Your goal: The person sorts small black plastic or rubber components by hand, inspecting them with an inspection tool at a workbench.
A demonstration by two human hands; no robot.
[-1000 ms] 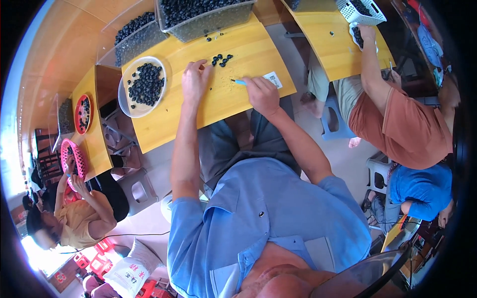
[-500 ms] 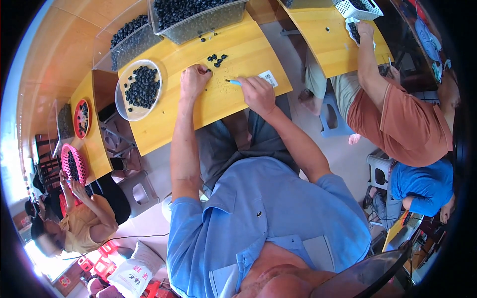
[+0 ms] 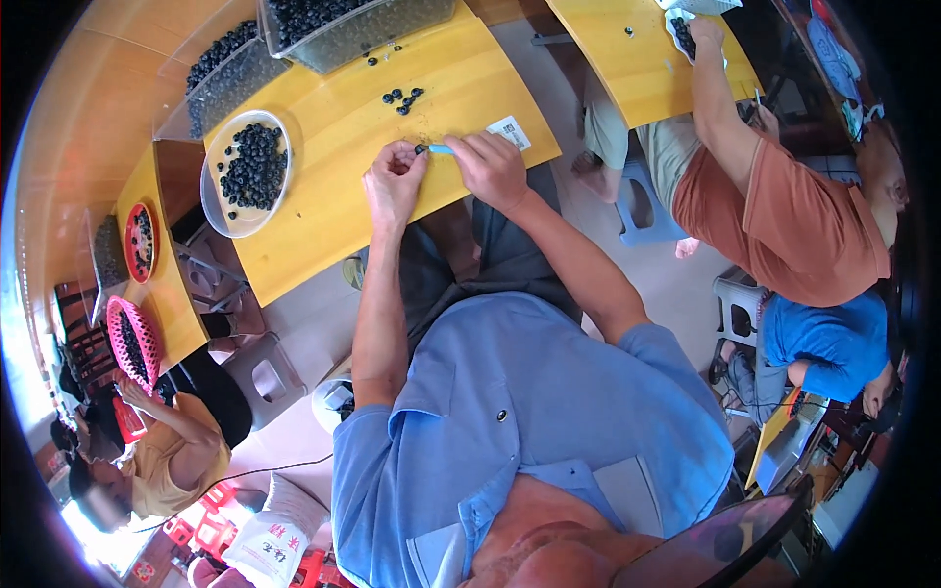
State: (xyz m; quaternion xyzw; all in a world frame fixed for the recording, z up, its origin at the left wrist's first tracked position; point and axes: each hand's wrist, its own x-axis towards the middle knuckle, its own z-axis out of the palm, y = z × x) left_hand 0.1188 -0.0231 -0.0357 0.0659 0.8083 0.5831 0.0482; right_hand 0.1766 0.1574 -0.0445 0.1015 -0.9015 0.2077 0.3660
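Observation:
Over the yellow wooden table (image 3: 323, 211), my left hand (image 3: 396, 181) pinches one small, round, dark berry-like piece (image 3: 420, 150) between thumb and fingertips. My right hand (image 3: 492, 169) grips a slim tool with a light blue handle (image 3: 442, 149); its tip meets the dark piece, and its exact kind is too small to tell. Several loose dark pieces (image 3: 403, 99) lie on the wood beyond my hands. To the left, a clear shallow bowl (image 3: 209, 201) holds many more of them.
Two clear bins, one large (image 3: 377, 44) and one beside it (image 3: 221, 108), hold heaps of dark pieces at the far edge. A white printed card (image 3: 510, 133) lies right of my hands. Co-workers sit at side tables, one in a rust-coloured shirt (image 3: 794, 211), one by a pink basket (image 3: 147, 338).
My hands have come together nearer my body. The tool's tip, apart from the left hand before, now touches the dark piece. The whole view has shifted slightly.

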